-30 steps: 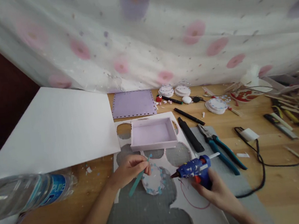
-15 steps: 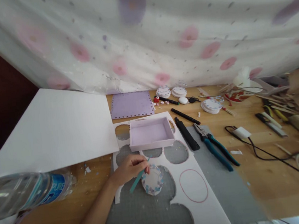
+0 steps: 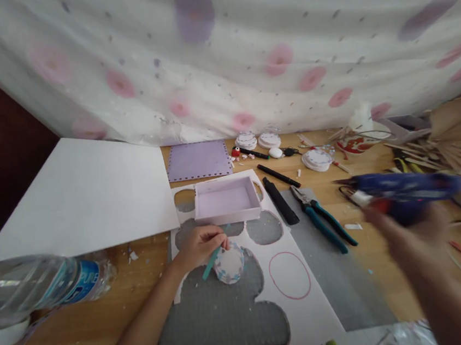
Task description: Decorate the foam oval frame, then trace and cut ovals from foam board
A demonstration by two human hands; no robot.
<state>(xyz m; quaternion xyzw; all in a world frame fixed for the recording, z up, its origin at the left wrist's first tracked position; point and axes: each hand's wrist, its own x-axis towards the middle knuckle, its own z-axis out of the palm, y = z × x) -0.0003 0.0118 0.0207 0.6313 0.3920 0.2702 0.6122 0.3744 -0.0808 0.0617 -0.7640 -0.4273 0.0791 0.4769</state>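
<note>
My left hand (image 3: 199, 247) rests on the cut white foam sheet (image 3: 306, 307) and pinches a thin teal stick (image 3: 210, 264) against a small round patterned disc (image 3: 228, 264). My right hand (image 3: 416, 232), blurred by motion, is raised at the right over the wooden table and grips a blue glue gun (image 3: 399, 190) with its nozzle pointing left. A shallow lilac tray (image 3: 226, 201) sits just beyond my left hand. A red circle (image 3: 289, 275) is drawn on the foam sheet to the right of the disc.
A large white board (image 3: 80, 194) lies at left, a clear water bottle (image 3: 33, 292) on its side near the front left. Teal pliers (image 3: 324, 223), black markers (image 3: 278, 175), a lilac square (image 3: 198, 160), stacked discs (image 3: 317, 159) and wooden sticks (image 3: 454, 143) clutter the back and right.
My right hand left the foam sheet with the glue gun, went out of view, and now holds it raised at the right. My left hand stays on the disc.
</note>
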